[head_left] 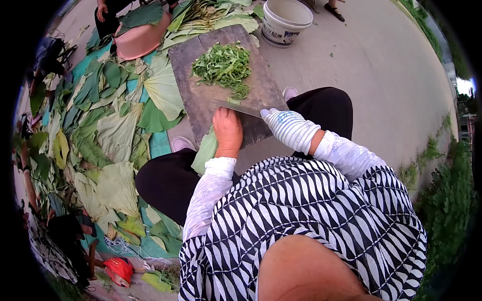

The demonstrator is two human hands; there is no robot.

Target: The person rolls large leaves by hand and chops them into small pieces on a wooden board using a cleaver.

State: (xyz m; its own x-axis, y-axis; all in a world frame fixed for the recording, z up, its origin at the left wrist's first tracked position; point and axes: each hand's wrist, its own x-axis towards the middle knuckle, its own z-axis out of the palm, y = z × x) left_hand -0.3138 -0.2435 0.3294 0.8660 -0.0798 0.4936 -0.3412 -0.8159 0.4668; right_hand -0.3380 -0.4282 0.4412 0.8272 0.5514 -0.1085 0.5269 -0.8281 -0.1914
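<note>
A dark wooden board [196,65] lies in front of my knees, with a heap of shredded green leaves [223,65] on its far half. My bare left hand [227,131] is closed on a rolled green leaf [206,153] at the board's near edge; part of the leaf hangs down below the hand. In a striped white glove, my right hand [291,129] is wrapped round the handle of a knife. The knife blade [238,108] points left across the board, just beyond my left fingertips. A few cut strips lie on the far side of the blade.
Large green leaves [118,130] cover a teal sheet on the left. Beyond them are a pink basin [138,40] and a white bucket [286,22]. Other people sit at the left and far edges. A red bag [119,271] lies lower left; plants [447,185] line the right.
</note>
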